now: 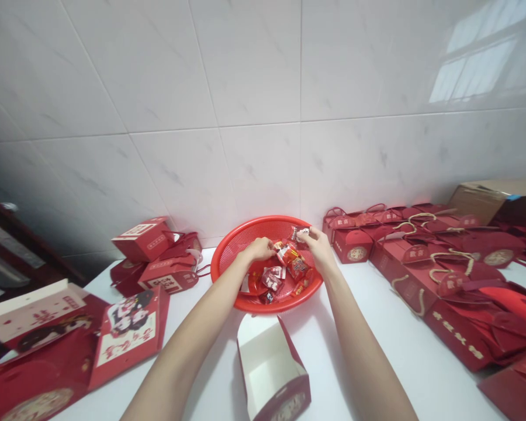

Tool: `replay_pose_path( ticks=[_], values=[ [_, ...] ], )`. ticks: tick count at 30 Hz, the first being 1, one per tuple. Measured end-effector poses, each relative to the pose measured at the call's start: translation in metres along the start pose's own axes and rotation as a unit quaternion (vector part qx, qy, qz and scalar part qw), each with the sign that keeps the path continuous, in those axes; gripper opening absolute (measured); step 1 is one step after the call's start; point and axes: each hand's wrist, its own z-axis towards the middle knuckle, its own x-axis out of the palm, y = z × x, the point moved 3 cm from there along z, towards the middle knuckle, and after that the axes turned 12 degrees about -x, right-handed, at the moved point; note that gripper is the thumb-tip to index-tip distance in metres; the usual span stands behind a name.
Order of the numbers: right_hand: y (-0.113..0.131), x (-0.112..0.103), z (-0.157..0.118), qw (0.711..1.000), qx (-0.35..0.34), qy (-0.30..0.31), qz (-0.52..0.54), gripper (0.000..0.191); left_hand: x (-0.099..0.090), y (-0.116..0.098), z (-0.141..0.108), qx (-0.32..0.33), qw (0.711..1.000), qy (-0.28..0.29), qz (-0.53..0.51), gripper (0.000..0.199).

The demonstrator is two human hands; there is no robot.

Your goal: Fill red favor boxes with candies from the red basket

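Note:
A red mesh basket [228,252] stands on the white table near the wall, with several wrapped sweets [274,279] inside. My left hand [261,249] reaches over its middle, fingers closed at the edge of a red and orange packet [290,259]. At the basket's right rim, my right hand [317,242] pinches a small white and dark wrapped sweet [300,233]. An open box [267,365], white inside and dark red outside, stands between my forearms in front of the basket; nothing shows inside it.
Red gift boxes [162,257] are stacked at the left, with larger red boxes [129,327] nearer me. Rows of dark red boxes with rope handles [421,263] fill the right side. A brown carton [482,200] stands at the back right, against the tiled wall [263,164].

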Motion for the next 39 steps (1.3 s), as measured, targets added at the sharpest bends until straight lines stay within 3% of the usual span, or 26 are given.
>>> replay_pose_path(
  ticks=[9,20,25,29,33,39],
  values=[
    [0.004,0.000,-0.001,1.000,-0.008,0.003,-0.012,0.016,0.015,-0.014,-0.013,0.079,0.993,0.081,-0.026,0.034],
    [0.001,0.000,-0.002,0.999,-0.013,0.002,-0.030,0.017,0.018,-0.026,-0.019,0.091,0.989,0.119,0.008,0.029],
    [0.002,0.001,-0.004,0.999,-0.015,0.008,-0.035,0.017,0.007,-0.036,-0.027,0.106,0.991,0.084,0.001,0.013],
    [0.002,0.002,-0.003,0.999,-0.020,0.006,-0.038,0.018,-0.001,-0.042,-0.031,0.100,0.995,0.026,-0.009,0.018],
    [0.000,0.002,-0.002,0.999,-0.022,-0.003,-0.039,0.022,-0.006,-0.036,-0.028,0.048,0.999,-0.024,-0.003,0.024],
    [0.001,0.003,-0.004,0.998,-0.035,-0.005,-0.048,0.022,-0.006,-0.023,-0.023,-0.025,0.998,-0.043,0.039,0.030]
  ],
)
